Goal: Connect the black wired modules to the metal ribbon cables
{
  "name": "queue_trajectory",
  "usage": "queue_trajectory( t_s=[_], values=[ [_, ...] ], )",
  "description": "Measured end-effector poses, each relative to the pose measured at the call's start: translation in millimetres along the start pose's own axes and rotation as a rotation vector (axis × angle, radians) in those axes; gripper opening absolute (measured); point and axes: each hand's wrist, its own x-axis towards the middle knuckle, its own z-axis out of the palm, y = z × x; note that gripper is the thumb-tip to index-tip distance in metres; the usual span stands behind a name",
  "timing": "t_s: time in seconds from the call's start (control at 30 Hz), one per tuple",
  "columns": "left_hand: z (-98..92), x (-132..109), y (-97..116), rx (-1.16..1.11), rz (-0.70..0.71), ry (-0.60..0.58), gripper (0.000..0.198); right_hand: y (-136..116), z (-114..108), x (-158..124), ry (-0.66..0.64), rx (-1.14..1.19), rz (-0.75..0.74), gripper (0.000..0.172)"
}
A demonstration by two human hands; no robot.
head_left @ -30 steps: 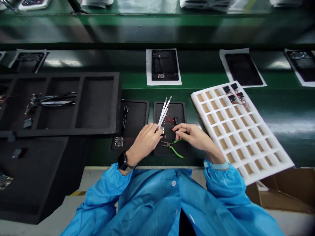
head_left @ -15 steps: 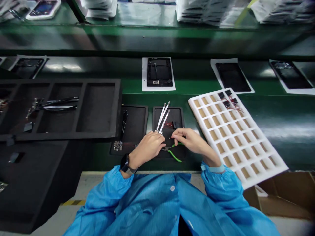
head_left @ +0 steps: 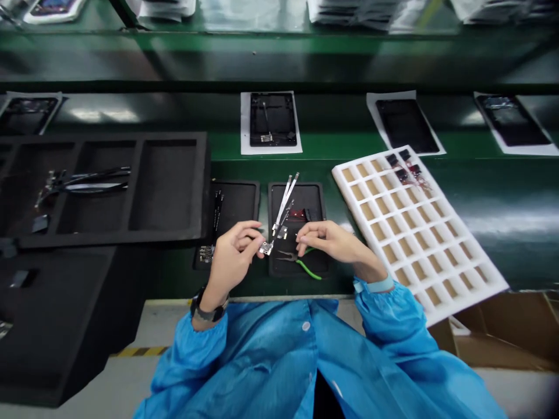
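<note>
Clearly, we had a small circuit board (head_left: 266, 248) pinched between the thumb and fingers of our left hand (head_left: 238, 250), at the eight o'clock edge of a small black tray (head_left: 314, 198). A black strip (head_left: 283, 217) ran up from the board toward one o'clock. Our right hand (head_left: 329, 240) hung over the tray at three o'clock from the board, its fingertips drawn close together; we could not tell whether they gripped anything tiny.

Between our hands, the green-handled pliers (head_left: 297, 258) lay in the tray, with two white strips (head_left: 286, 201) at one o'clock from the board. We had a second tray (head_left: 240, 201) at eleven o'clock and a big divided tray (head_left: 168, 186) at ten. A tablet (head_left: 279, 116) lay on white paper (head_left: 245, 125) at twelve. At three o'clock stood a white foam tray (head_left: 498, 283), black wired parts (head_left: 402, 175) in its far pockets.
</note>
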Motion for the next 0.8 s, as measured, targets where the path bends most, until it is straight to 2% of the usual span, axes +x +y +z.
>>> queue_trajectory(
  t_s=[0.1, 0.3, 0.6, 0.7, 0.8],
  values=[
    [-2.2, 0, -1, -0.171, -0.032, 0.037, 0.039, -4, 8, 7, -0.003, 0.007, -0.045, 0.044],
    [-1.8, -7, -10, -0.362, -0.050, -0.032, 0.034, -13, 26, 14, 0.053, -0.042, -0.085, 0.040],
    [5.0, -10, -8, -0.405, -0.182, -0.086, 0.030, -21, 38, 10, 0.066, -0.165, -0.119, 0.040],
    [7.0, -9, -7, -0.397, -0.195, -0.099, 0.030, -22, 43, 8, 0.087, -0.253, -0.145, 0.033],
    [8.1, -9, -7, -0.374, -0.196, -0.096, 0.030, -24, 45, 7, 0.131, -0.412, -0.235, 0.023]
  ],
)
